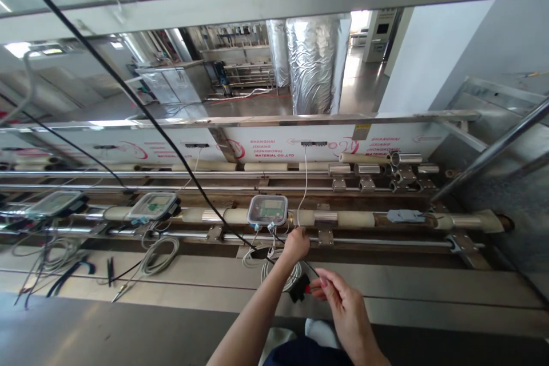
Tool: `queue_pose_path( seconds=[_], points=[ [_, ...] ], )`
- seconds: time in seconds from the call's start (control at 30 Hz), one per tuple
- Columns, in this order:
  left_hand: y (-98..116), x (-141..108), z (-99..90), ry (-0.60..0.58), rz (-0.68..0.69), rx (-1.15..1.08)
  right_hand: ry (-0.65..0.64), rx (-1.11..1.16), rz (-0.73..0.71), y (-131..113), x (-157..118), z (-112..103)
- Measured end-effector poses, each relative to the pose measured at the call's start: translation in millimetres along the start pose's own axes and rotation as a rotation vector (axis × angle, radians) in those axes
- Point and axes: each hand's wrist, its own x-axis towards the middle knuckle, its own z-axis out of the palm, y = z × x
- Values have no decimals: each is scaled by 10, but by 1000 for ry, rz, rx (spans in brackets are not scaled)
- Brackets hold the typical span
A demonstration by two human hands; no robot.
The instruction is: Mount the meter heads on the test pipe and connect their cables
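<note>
Far to the left of the left hand (297,244), a clear-lidded box (55,205) sits along the pipework, with a second clear-lidded box (154,206) nearer. Below that second one lie a coil of pale cable (159,255) and, left of the coil, a slim pointed tool (119,293). Just up and left of the left hand is the electronics enclosure (268,210), a circuit board under its clear lid and cables leaving its lower edge; a looped grey cable (291,274) hangs under the wrist.

The left hand reaches to the pipe beside the enclosure, fingers drawn in narrow at the foot of a white wire (306,183). Whether they grip anything I cannot tell, since the hand covers its own fingertips. Down and right of it, the right hand (343,300) pinches a thin black cord (311,267) between thumb and fingers; the cord runs up toward the left hand. A black fitting with a red end (298,293) is at its fingertips, probably touching them.

The step in hand looks like two-handed handling of the cord beside the enclosure. That calls for a light right-hand pinch, slack in the cord and clearance from the looped cable. Right of the left hand are a metal sleeve (326,217) and a grey cloth (405,215).
</note>
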Motion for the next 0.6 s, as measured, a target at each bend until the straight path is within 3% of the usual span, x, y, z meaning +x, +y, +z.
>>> queue_pose_path(
  seconds=[0.1, 0.23, 0.3, 0.43, 0.6],
  points=[
    [41, -159, -114, -82, 24, -156, -3, 86, 29, -88, 94, -57],
    [172, -475, -327, -243, 100, -595, -24, 188, 27, -201, 203, -93],
    [218, -582, -390, -258, 96, -670, -41, 218, 12, -247, 240, -94],
    [220, -634, -407, -105, 59, -643, -52, 213, 11, -314, 276, -86],
    [181, -639, -423, 84, 107, -674, -37, 186, 15, -364, 275, -78]
  ],
)
